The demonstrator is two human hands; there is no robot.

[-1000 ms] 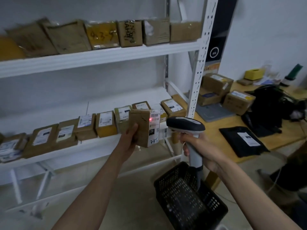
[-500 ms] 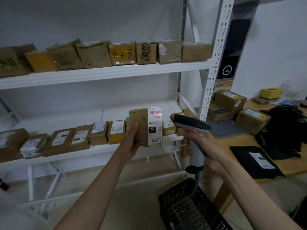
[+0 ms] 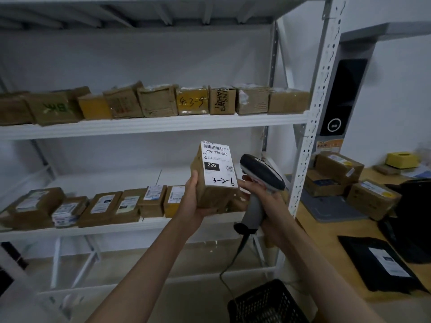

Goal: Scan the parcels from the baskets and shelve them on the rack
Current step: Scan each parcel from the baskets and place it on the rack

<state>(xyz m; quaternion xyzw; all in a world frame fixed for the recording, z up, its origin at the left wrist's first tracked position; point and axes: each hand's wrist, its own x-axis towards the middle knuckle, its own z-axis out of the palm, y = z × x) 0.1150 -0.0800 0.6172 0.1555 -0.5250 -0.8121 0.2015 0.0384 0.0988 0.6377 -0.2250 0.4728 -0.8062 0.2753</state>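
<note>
parcel (image 3: 215, 183) gripped upright in left hand (image 3: 194, 201), label facing up; right hand (image 3: 268, 206) grips scanner (image 3: 258, 180) just beside it

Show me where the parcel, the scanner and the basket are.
parcel (image 3: 215, 194): head view, brown side below the label.
scanner (image 3: 261, 170): head view, dark top of its head.
basket (image 3: 263, 304): head view, black mesh wall.
</note>
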